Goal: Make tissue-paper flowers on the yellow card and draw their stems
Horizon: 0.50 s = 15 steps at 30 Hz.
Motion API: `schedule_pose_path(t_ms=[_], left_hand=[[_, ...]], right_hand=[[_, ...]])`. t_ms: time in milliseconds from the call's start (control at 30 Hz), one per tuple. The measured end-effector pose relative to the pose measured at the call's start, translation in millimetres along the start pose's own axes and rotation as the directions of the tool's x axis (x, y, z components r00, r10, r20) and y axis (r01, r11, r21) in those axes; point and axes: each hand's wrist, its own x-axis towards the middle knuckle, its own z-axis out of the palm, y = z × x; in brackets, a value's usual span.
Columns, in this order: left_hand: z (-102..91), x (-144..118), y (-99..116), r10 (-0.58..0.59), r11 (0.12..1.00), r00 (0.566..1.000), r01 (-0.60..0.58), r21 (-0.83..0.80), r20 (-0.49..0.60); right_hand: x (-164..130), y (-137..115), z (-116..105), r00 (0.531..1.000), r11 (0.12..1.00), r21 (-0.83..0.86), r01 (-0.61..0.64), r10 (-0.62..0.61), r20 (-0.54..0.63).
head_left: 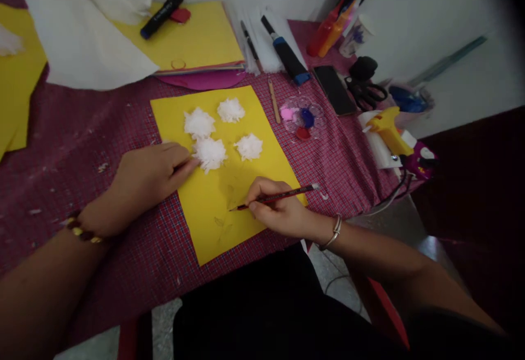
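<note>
A yellow sheet of paper (246,228) lies on the tablecloth, with several fluffy white paper flowers (199,123) on its upper part. Faint leaf-like pencil lines (219,221) show lower down on the sheet. My right hand (276,207) grips a dark red and black pencil (287,193), its tip touching the sheet below the flowers. My left hand (153,171) rests on the sheet's left edge, its thumb and fingertips against the lowest-left flower. The left fingers lie on the paper, partly bent, and their tips are partly hidden.
Beyond the sheet are a palette with paint (304,118), a wooden stick (274,101), a blue-black cutter (289,56) and a phone (335,90). Scissors (365,93) and a yellow glue gun (388,125) stand right. A black marker (162,15) lies on yellow paper at the back.
</note>
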Motion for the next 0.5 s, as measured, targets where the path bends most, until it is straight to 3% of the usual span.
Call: schedule_pose_path(t_ms=[133, 200, 333, 500], left_hand=[[-3.5, 0, -1, -0.025, 0.999, 0.999, 0.026, -0.024, 0.042], [-4.3, 0, -2, -0.023, 0.999, 0.999, 0.024, -0.024, 0.034], [-5.3, 0, -2, -0.018, 0.999, 1.000, 0.018, -0.032, 0.009], [-6.2, -1, -3, 0.003, 0.999, 1.000, -0.003, -0.048, -0.011]], right_hand=[[7, -2, -15, 0.981, 0.924, 0.357, -0.134, 0.174, -0.082], [13, -3, -27, 0.966, 0.886, 0.443, -0.138, 0.219, -0.137], [30, -6, -46, 0.954, 0.879, 0.447, -0.164, 0.257, -0.156], [51, -10, -47, 0.967, 0.902, 0.364, -0.231, 0.255, -0.019]])
